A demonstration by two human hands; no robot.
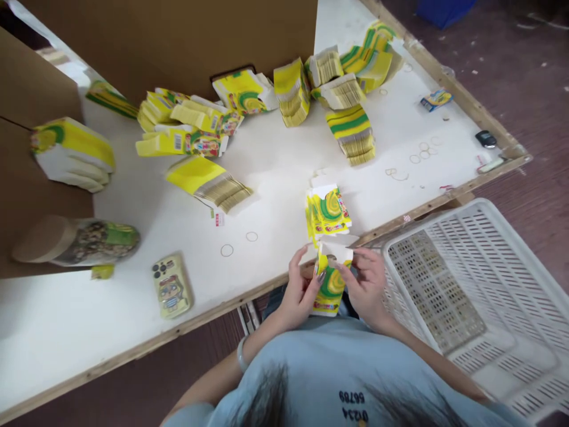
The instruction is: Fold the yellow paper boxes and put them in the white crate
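Note:
Between my hands, over the table's front edge, is a yellow and green printed carton (332, 286) with its white end flaps standing up. My left hand (299, 290) grips its left side, thumb on the front. With my right hand (365, 286) I hold its upper right, fingers at the white flaps. Just beyond lies a small stack of flat yellow cartons (328, 209) on the white table (275, 178). Further left is a fanned bundle of flat cartons (211, 182).
Bundled cartons (291, 92) and a heap of cartons (189, 121) line a brown cardboard panel (178, 41). At left are a jar (98, 240) and a phone (172, 287). A white plastic basket (484, 216) stands at right. Rubber bands (226, 250) lie scattered.

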